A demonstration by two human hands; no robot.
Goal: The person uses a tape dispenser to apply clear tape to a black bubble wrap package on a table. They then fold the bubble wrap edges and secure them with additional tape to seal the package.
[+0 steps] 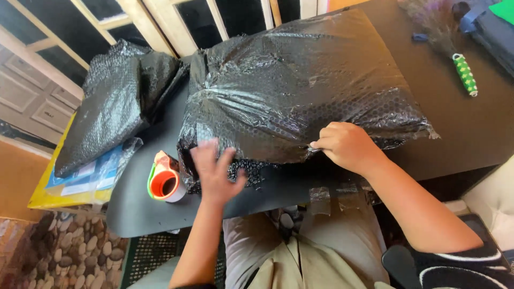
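Observation:
A large parcel wrapped in black bubble wrap lies on a dark table. My right hand pinches a strip of clear tape at the parcel's near edge. My left hand, blurred, lies with fingers spread on the parcel's near left corner. A tape dispenser with an orange core and green rim stands just left of my left hand.
A second heap of black bubble wrap lies at the left over blue and yellow sheets. A small brush with a green-and-white handle rests at the far right. Pieces of clear tape hang from the table's near edge.

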